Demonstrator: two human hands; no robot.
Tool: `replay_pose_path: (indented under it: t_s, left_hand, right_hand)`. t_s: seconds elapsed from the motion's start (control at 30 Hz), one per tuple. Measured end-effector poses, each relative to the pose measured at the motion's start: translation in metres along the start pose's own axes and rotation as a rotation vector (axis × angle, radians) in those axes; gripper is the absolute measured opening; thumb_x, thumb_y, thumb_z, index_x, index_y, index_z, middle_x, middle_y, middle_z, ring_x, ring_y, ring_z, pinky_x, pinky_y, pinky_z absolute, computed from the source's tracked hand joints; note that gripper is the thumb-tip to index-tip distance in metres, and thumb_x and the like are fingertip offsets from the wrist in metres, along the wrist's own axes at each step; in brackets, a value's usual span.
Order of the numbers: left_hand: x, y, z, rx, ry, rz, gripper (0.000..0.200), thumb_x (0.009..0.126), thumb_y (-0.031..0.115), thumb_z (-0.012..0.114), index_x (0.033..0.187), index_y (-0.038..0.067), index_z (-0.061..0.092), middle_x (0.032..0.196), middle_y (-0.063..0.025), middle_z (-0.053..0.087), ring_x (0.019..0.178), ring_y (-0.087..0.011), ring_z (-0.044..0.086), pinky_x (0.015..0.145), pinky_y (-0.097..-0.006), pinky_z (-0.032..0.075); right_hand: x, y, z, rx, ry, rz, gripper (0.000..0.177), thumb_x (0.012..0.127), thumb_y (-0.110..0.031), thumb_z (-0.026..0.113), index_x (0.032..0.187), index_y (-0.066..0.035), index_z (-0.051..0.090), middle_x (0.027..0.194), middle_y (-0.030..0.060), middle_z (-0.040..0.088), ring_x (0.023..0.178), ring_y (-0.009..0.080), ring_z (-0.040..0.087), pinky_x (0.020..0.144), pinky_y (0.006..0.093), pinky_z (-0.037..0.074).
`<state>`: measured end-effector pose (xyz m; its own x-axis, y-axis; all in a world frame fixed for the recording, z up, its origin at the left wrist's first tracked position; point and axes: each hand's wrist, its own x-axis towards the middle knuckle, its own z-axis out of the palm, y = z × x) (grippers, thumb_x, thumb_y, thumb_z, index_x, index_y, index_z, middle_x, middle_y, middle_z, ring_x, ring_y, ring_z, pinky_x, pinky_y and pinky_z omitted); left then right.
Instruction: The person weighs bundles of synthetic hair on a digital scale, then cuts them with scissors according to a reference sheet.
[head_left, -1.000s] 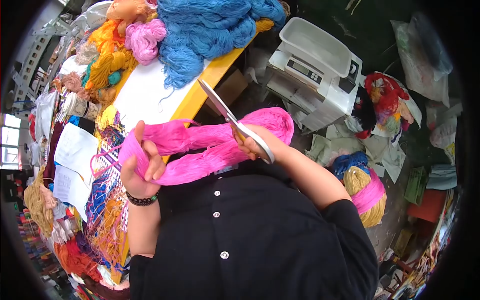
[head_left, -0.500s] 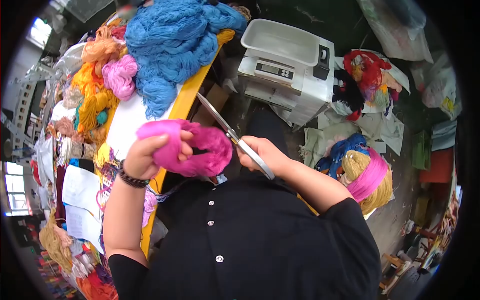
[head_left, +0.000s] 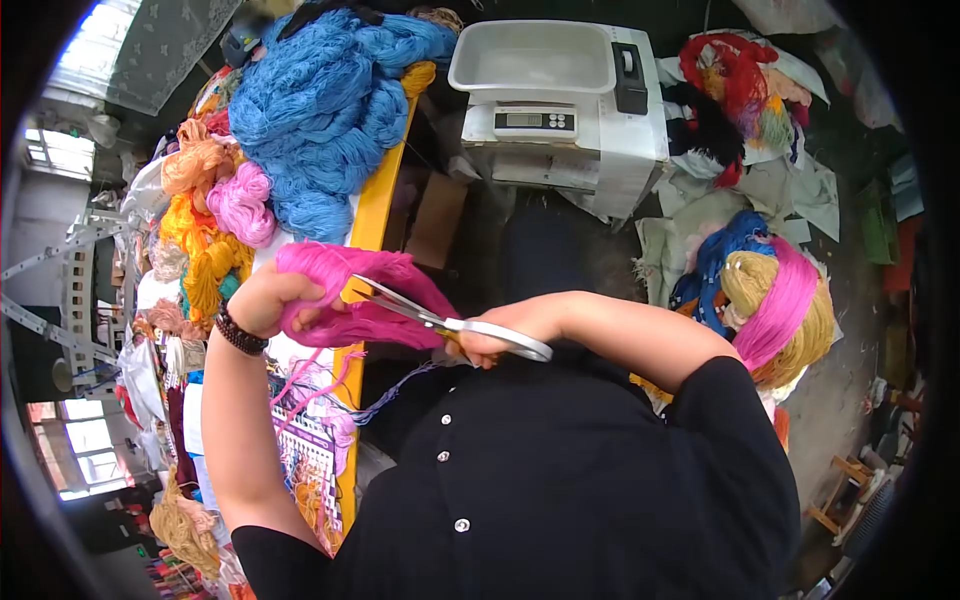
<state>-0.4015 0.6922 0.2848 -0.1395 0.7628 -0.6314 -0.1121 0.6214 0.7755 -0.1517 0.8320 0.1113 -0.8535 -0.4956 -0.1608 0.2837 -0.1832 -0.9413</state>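
A loop of bright pink yarn [head_left: 385, 275] hangs from my left hand [head_left: 275, 305], whose fingers are closed round its left end. Scissors [head_left: 425, 316] with slightly parted blades are held in my right hand [head_left: 510, 325], closed round the handles. The blades point left and lie across the middle of the pink loop. Some loose pink strands dangle below my left hand. Big blue skeins [head_left: 315, 110] lie on the yellow-edged table [head_left: 385, 195] beyond my left hand, with a light pink skein [head_left: 240, 205] beside them.
Ahead, a scale [head_left: 535, 120] with a white tray stands on a white box. Red and black yarn [head_left: 725, 90] lies on the right. Nearer are tan skeins [head_left: 800, 320] wrapped with pink, beside blue yarn [head_left: 715, 260]. Orange and yellow skeins [head_left: 200, 240] cover the table's left part.
The scissors have moved left, from the loop's right side to across it, and now point more to the left. Pink strands now hang below my left hand. The view has shifted.
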Motion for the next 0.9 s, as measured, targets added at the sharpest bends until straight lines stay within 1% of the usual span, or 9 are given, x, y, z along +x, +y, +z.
replay_pose_path:
  t_s: [0.07, 0.1, 0.23, 0.43, 0.53, 0.67, 0.73, 0.8, 0.9]
  left_hand:
    - [-0.008, -0.001, 0.012, 0.068, 0.007, -0.057, 0.016, 0.076, 0.001, 0.057, 0.088, -0.007, 0.062, 0.073, -0.0133, 0.066, 0.044, -0.0117, 0.052, 0.042, -0.0225, 0.04]
    - [-0.01, -0.004, 0.014, 0.116, -0.028, -0.102, 0.015, 0.076, 0.001, 0.058, 0.088, -0.007, 0.063, 0.073, -0.0128, 0.066, 0.045, -0.0116, 0.053, 0.042, -0.0224, 0.041]
    - [-0.016, -0.02, 0.034, 0.268, -0.065, -0.148, 0.013, 0.08, 0.004, 0.06, 0.089, -0.004, 0.065, 0.057, -0.0034, 0.055, 0.044, -0.01, 0.049, 0.044, -0.0228, 0.039]
    - [-0.03, -0.029, 0.062, 0.32, 0.006, -0.127, 0.012, 0.081, 0.005, 0.06, 0.088, -0.002, 0.066, 0.059, -0.0042, 0.058, 0.046, -0.01, 0.051, 0.045, -0.0219, 0.041]
    - [-0.037, -0.029, 0.06, 0.316, 0.068, -0.159, 0.011, 0.082, 0.005, 0.06, 0.09, -0.001, 0.065, 0.06, -0.0028, 0.057, 0.048, -0.0092, 0.051, 0.046, -0.0223, 0.041]
    - [-0.035, -0.034, 0.07, 0.376, 0.069, -0.158, 0.009, 0.082, 0.005, 0.061, 0.09, 0.001, 0.065, 0.059, 0.0, 0.054, 0.048, -0.0079, 0.05, 0.045, -0.0217, 0.041]
    - [-0.033, -0.032, 0.077, 0.474, 0.04, -0.19, 0.024, 0.081, 0.005, 0.063, 0.104, 0.0, 0.061, 0.078, -0.0049, 0.061, 0.069, -0.0137, 0.059, 0.064, -0.0263, 0.049]
    - [-0.037, -0.034, 0.072, 0.584, 0.023, -0.076, 0.043, 0.079, 0.004, 0.064, 0.121, 0.0, 0.052, 0.105, -0.0098, 0.062, 0.095, -0.0201, 0.06, 0.088, -0.0315, 0.046]
    - [-0.039, -0.042, 0.07, 0.699, 0.06, 0.144, 0.031, 0.077, 0.005, 0.065, 0.108, 0.001, 0.059, 0.099, -0.0076, 0.064, 0.089, -0.0199, 0.062, 0.081, -0.0313, 0.049]
  right_hand:
    - [0.018, -0.002, -0.002, 0.053, -0.009, -0.013, 0.068, 0.093, -0.058, 0.039, 0.123, 0.003, 0.045, 0.088, 0.0021, 0.049, 0.084, 0.0121, 0.047, 0.08, 0.0271, 0.042]
    - [0.025, -0.005, 0.0, 0.016, 0.042, -0.073, 0.067, 0.086, -0.071, 0.036, 0.1, -0.007, 0.049, 0.082, 0.0016, 0.048, 0.073, 0.0111, 0.046, 0.067, 0.0268, 0.043]
    - [0.035, -0.024, 0.002, -0.014, 0.037, -0.064, 0.07, 0.084, -0.074, 0.034, 0.091, -0.006, 0.049, 0.079, 0.0033, 0.05, 0.07, 0.0116, 0.049, 0.063, 0.0266, 0.043]
    - [0.038, -0.022, 0.027, -0.126, 0.248, -0.307, 0.073, 0.083, -0.074, 0.036, 0.07, -0.004, 0.051, 0.062, 0.003, 0.05, 0.056, 0.0148, 0.052, 0.056, 0.0288, 0.046]
    - [0.016, -0.045, 0.031, -0.164, 0.302, -0.05, 0.063, 0.084, -0.065, 0.049, 0.071, -0.004, 0.053, 0.06, 0.0029, 0.051, 0.053, 0.0141, 0.053, 0.053, 0.0287, 0.046]
    - [0.015, -0.037, 0.027, -0.285, 0.292, -0.191, 0.06, 0.087, -0.061, 0.047, 0.077, -0.002, 0.052, 0.064, 0.0044, 0.049, 0.055, 0.0149, 0.05, 0.053, 0.0292, 0.043]
    - [0.024, -0.029, 0.027, -0.152, 0.171, -0.191, 0.056, 0.089, -0.057, 0.048, 0.085, -0.001, 0.052, 0.07, 0.0047, 0.05, 0.06, 0.0135, 0.049, 0.057, 0.0272, 0.044]
    - [0.01, -0.039, 0.033, -0.023, 0.236, -0.068, 0.06, 0.087, -0.063, 0.048, 0.068, -0.005, 0.049, 0.06, 0.0019, 0.046, 0.051, 0.0129, 0.048, 0.05, 0.028, 0.042]
    - [0.001, -0.048, 0.029, -0.228, 0.258, 0.01, 0.06, 0.086, -0.062, 0.05, 0.067, -0.005, 0.049, 0.058, 0.0015, 0.047, 0.051, 0.0122, 0.051, 0.05, 0.0265, 0.044]
